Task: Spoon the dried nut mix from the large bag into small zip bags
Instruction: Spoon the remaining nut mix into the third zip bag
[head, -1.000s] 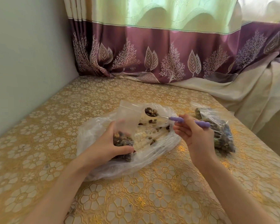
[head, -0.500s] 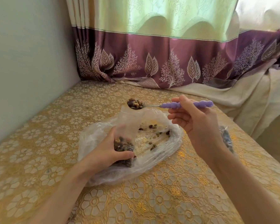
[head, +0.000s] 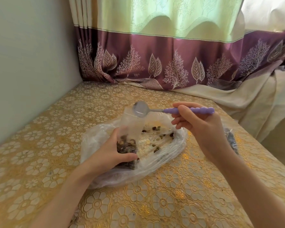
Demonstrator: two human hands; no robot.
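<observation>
Gripping the small zip bag (head: 130, 137) upright, the left hand (head: 112, 152) has its fingers wrapped round the lower part, where nut mix (head: 126, 145) sits. The right hand (head: 199, 129) pinches the purple spoon (head: 171, 110), its bowl tipped at the bag's mouth. Both are over the large bag (head: 163, 145) on the worktop (head: 39, 145), with filled bags (head: 231, 140) behind the right wrist.

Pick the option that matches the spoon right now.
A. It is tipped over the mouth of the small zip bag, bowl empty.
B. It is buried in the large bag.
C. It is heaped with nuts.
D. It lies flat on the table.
A: the right hand holds the purple-handled spoon with its bowl turned on edge and bare above the open top of the small zip bag, which the left hand grips.
</observation>
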